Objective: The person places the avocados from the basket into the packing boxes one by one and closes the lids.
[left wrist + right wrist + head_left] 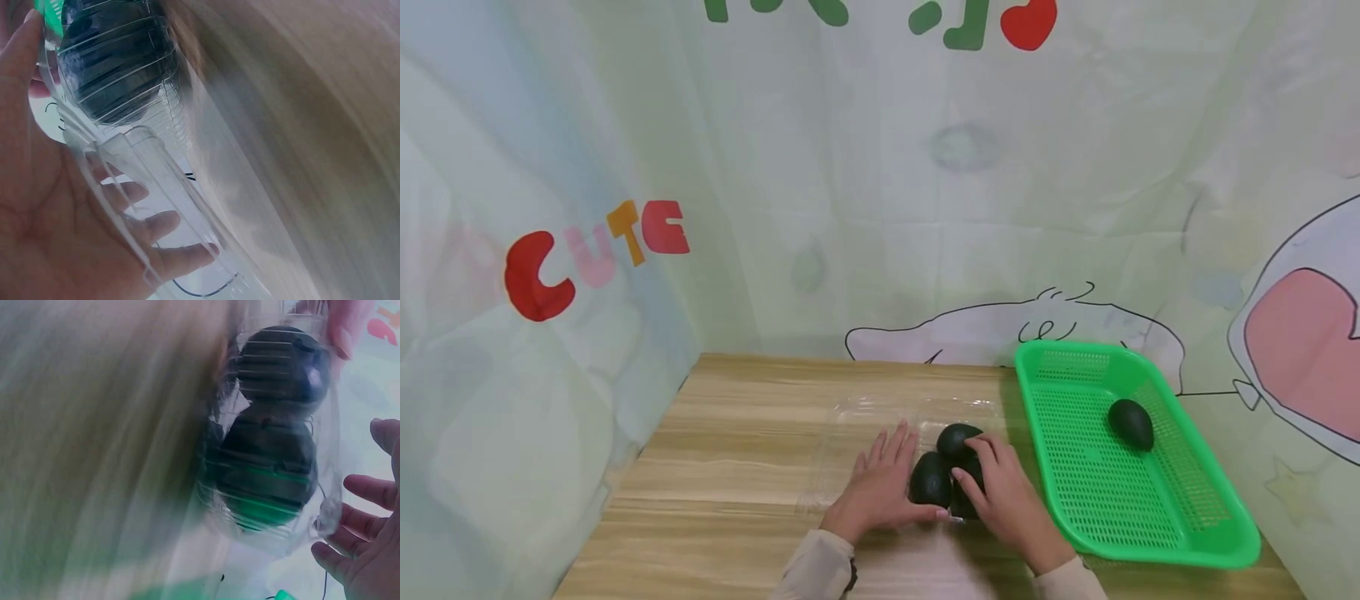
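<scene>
A clear plastic clamshell box (835, 458) lies opened out on the table, with three dark, avocado-like fruits in its right half: one at the left (929, 482), one at the back (957, 439) and one at the right, partly hidden by my right hand (1009, 504). The fingers of that hand reach over the back and right fruits; in the right wrist view they are spread beside the box wall. My left hand (880, 492) lies across the box's middle, fingers extended and thumb along the front rim. The left wrist view shows its palm (56, 219) against the clear plastic.
A green plastic basket (1206, 483) stands at the right of the wooden table (722, 467), holding one more dark fruit (1131, 424). Behind the table hangs a printed cloth (880, 208), with another stretch along the left side.
</scene>
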Action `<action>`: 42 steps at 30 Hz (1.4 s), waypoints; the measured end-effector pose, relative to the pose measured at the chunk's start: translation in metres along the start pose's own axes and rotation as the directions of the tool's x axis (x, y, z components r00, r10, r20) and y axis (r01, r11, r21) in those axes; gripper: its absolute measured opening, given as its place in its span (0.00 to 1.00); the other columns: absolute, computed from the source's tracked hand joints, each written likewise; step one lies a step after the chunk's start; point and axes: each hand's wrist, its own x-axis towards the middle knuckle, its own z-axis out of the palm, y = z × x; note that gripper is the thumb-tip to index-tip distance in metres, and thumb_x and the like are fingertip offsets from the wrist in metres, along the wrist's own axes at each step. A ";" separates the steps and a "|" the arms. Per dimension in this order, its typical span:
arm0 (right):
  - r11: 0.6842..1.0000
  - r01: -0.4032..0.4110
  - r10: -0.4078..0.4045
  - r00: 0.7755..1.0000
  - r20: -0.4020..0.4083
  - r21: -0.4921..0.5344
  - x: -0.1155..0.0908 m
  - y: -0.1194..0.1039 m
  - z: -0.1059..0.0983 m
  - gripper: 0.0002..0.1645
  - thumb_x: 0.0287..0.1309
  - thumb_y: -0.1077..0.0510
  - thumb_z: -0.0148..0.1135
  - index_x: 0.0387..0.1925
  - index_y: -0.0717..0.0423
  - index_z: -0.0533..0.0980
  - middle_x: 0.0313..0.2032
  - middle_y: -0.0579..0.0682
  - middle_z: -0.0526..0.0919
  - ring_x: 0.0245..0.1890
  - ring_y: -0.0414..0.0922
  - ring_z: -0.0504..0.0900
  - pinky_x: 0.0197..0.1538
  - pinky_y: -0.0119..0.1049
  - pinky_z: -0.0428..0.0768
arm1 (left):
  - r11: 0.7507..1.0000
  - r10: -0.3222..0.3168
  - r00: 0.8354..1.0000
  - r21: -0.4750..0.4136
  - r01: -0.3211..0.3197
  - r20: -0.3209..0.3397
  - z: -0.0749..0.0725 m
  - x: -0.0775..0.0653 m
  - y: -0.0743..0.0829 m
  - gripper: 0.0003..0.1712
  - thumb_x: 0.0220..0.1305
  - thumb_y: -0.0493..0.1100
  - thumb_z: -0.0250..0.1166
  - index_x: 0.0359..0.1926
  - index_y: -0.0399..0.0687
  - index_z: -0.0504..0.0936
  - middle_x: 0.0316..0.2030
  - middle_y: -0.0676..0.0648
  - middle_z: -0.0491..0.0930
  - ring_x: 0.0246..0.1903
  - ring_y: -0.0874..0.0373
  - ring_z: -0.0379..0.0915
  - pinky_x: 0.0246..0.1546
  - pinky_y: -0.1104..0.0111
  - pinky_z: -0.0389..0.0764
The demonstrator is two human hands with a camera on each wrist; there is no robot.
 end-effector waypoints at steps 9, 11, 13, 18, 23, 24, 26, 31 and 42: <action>0.999 -0.029 0.029 1.000 0.002 -0.029 0.001 0.005 -0.028 0.37 0.62 0.42 0.69 0.63 0.62 0.73 0.59 0.59 0.75 0.59 0.57 0.74 0.58 0.56 0.79 | 1.000 0.005 1.000 -0.010 -0.005 -0.009 0.000 0.000 0.000 0.72 0.47 0.80 0.68 0.80 0.44 0.51 0.81 0.39 0.45 0.77 0.32 0.44 0.66 0.29 0.57; 0.999 -0.033 0.032 0.999 -0.009 -0.015 0.003 0.010 -0.036 0.40 0.60 0.42 0.70 0.64 0.63 0.71 0.60 0.60 0.74 0.60 0.58 0.74 0.58 0.57 0.78 | 1.000 0.005 1.000 -0.018 -0.005 -0.008 0.000 0.000 0.000 0.72 0.47 0.80 0.68 0.80 0.44 0.51 0.81 0.39 0.45 0.77 0.32 0.43 0.66 0.29 0.57; 0.999 -0.032 0.032 0.999 -0.017 0.010 0.005 0.014 -0.045 0.43 0.59 0.42 0.72 0.66 0.63 0.70 0.61 0.62 0.72 0.60 0.60 0.74 0.58 0.59 0.78 | 1.000 0.003 1.000 -0.023 -0.003 -0.005 -0.001 0.000 0.000 0.72 0.48 0.80 0.68 0.80 0.44 0.50 0.81 0.40 0.44 0.77 0.32 0.42 0.67 0.29 0.56; 0.998 -0.056 0.057 0.998 0.002 -0.012 0.015 0.029 -0.076 0.48 0.59 0.42 0.71 0.72 0.62 0.64 0.64 0.65 0.69 0.61 0.63 0.72 0.57 0.63 0.76 | 1.000 0.003 1.000 -0.029 -0.003 -0.003 -0.003 -0.001 0.000 0.72 0.48 0.80 0.67 0.81 0.44 0.50 0.81 0.40 0.44 0.77 0.32 0.42 0.67 0.30 0.55; 0.978 -0.103 0.118 0.990 0.073 -0.182 0.031 0.054 -0.117 0.50 0.65 0.33 0.61 0.75 0.60 0.61 0.65 0.66 0.69 0.61 0.68 0.71 0.55 0.67 0.74 | 0.999 0.000 1.000 -0.035 0.000 0.000 -0.003 -0.002 0.000 0.72 0.48 0.80 0.67 0.81 0.44 0.49 0.81 0.40 0.43 0.77 0.32 0.42 0.68 0.30 0.54; 0.971 -0.109 0.130 0.987 0.091 -0.213 0.033 0.061 -0.124 0.51 0.65 0.31 0.59 0.75 0.60 0.60 0.66 0.67 0.68 0.61 0.70 0.70 0.55 0.68 0.73 | 0.999 0.001 1.000 -0.036 -0.001 0.001 -0.003 -0.002 0.000 0.72 0.48 0.80 0.67 0.81 0.44 0.49 0.81 0.40 0.43 0.77 0.32 0.42 0.68 0.30 0.54; 0.966 -0.126 0.158 0.979 0.127 -0.226 0.039 0.076 -0.134 0.52 0.67 0.31 0.56 0.76 0.62 0.57 0.66 0.70 0.66 0.62 0.72 0.68 0.55 0.71 0.72 | 0.999 0.004 1.000 -0.039 -0.004 0.001 -0.003 -0.002 0.000 0.72 0.47 0.81 0.67 0.81 0.44 0.50 0.81 0.40 0.43 0.77 0.32 0.42 0.68 0.30 0.54; 0.957 -0.149 0.201 0.959 0.199 -0.251 0.049 0.116 -0.142 0.55 0.69 0.30 0.53 0.77 0.64 0.52 0.66 0.75 0.62 0.61 0.77 0.65 0.55 0.74 0.69 | 0.999 0.007 1.000 -0.037 -0.007 -0.001 -0.002 -0.002 -0.001 0.73 0.47 0.82 0.66 0.81 0.44 0.50 0.81 0.40 0.44 0.77 0.32 0.42 0.67 0.29 0.54; 0.932 -0.184 0.281 0.911 0.303 -0.312 0.056 0.170 -0.129 0.57 0.69 0.28 0.49 0.77 0.69 0.50 0.66 0.80 0.60 0.61 0.81 0.61 0.55 0.75 0.69 | 0.999 0.015 1.000 -0.034 -0.014 0.007 -0.003 -0.002 -0.001 0.73 0.47 0.82 0.65 0.81 0.44 0.49 0.81 0.40 0.44 0.77 0.32 0.43 0.68 0.30 0.54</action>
